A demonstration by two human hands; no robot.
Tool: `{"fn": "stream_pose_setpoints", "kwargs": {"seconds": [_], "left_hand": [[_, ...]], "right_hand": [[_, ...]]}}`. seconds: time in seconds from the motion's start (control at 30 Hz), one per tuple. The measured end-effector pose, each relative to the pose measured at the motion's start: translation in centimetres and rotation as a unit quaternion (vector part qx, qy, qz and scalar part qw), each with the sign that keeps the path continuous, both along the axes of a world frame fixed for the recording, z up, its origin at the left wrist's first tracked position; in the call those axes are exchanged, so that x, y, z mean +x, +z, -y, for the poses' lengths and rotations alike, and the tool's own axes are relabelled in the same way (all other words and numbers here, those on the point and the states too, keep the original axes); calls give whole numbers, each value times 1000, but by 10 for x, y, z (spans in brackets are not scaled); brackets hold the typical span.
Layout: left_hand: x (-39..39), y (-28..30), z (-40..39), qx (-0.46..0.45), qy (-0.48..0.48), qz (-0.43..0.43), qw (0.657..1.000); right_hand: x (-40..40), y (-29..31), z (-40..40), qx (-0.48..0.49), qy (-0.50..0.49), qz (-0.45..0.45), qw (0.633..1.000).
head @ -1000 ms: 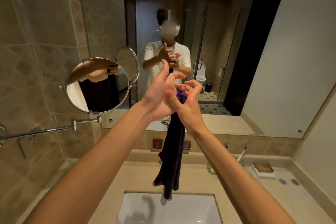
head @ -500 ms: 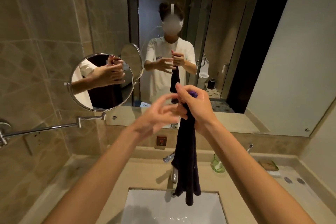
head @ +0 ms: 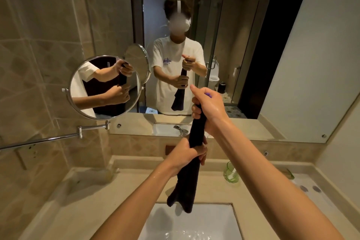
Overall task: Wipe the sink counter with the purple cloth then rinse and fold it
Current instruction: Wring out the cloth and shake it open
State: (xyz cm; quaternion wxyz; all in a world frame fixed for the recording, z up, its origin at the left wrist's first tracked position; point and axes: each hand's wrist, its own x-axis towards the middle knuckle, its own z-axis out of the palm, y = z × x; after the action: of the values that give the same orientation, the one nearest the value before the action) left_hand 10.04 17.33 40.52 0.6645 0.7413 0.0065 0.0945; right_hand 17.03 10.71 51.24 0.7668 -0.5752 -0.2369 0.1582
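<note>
- A green glass (head: 231, 174) stands on the bench (head: 97, 191) to your right; a round shaving mirror (head: 105, 86) juts from the left wall.
- Your left hand (head: 188, 155), free half a second ago, now clenches the purple cloth (head: 194, 161) mid-length.
- Your right hand (head: 209, 109) clasps its top; it hangs vertical over the sink (head: 224, 220).

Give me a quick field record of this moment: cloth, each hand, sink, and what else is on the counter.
cloth: purple cloth, dark and bunched into a rope, hanging upright over the sink
right hand: right hand grips the cloth's top end
left hand: left hand grips it lower down, fingers wrapped round
sink: white sink, water in the basin; the cloth's bottom end hangs above its back edge
counter: beige counter; green glass at right
stage: looks like wringing; not yet folded
</note>
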Motion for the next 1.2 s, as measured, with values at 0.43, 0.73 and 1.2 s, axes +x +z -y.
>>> {"fn": "stream_pose_setpoints", "kwargs": {"seconds": [0.43,0.73,1.2], "left_hand": [[-13,-69,-12,-45,-22,-81,995],[-31,-107,-17,-75,-39,-112,990],[-59,-147,6,-547,-39,-276,790]], "right_hand": [[30,36,-6,18,-41,-18,999],[66,45,0,34,-87,-51,994],[66,-103,14,-213,-81,109,968]]}}
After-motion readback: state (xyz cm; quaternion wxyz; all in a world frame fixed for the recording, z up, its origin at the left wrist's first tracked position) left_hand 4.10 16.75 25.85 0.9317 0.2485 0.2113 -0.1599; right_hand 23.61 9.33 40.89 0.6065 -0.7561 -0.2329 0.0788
